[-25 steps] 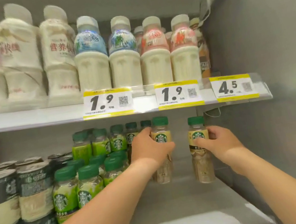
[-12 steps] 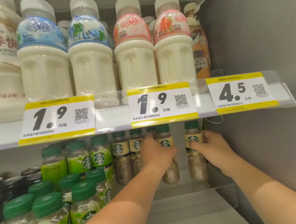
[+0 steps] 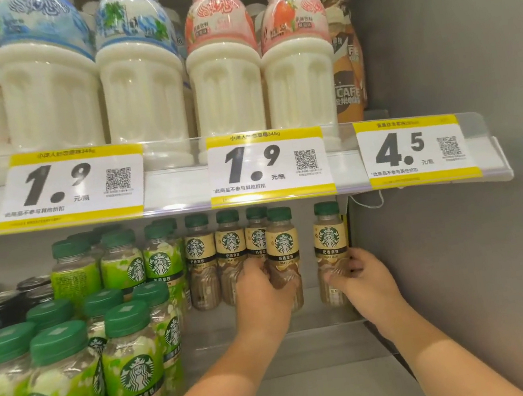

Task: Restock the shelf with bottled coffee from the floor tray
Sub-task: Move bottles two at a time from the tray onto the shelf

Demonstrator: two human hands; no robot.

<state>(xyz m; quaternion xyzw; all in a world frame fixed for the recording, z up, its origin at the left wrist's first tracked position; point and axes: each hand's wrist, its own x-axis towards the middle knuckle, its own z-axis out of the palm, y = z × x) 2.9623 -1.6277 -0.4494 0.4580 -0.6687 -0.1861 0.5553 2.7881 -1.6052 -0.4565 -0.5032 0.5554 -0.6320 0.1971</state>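
Note:
Two brown bottled coffees with tan labels and green caps stand deep on the lower shelf [image 3: 278,352]. My left hand [image 3: 262,295] grips the lower body of one coffee bottle [image 3: 282,246], right next to a row of three matching coffee bottles [image 3: 228,247] at the back. My right hand [image 3: 360,276] grips the lower part of the second coffee bottle [image 3: 329,236], which stands apart by the grey side wall. The floor tray is out of view.
Green-labelled latte bottles [image 3: 132,362] fill the shelf's left half, with dark cans [image 3: 3,303] beyond them. The upper shelf edge [image 3: 176,190] with price tags hangs just above the bottle caps. White milk drink bottles [image 3: 224,77] stand on it. The grey side wall [image 3: 484,231] closes the right.
Both hands have carried their bottles further back into the shelf, and their grip has slid from the labels down to the lower bodies. The camera has moved closer.

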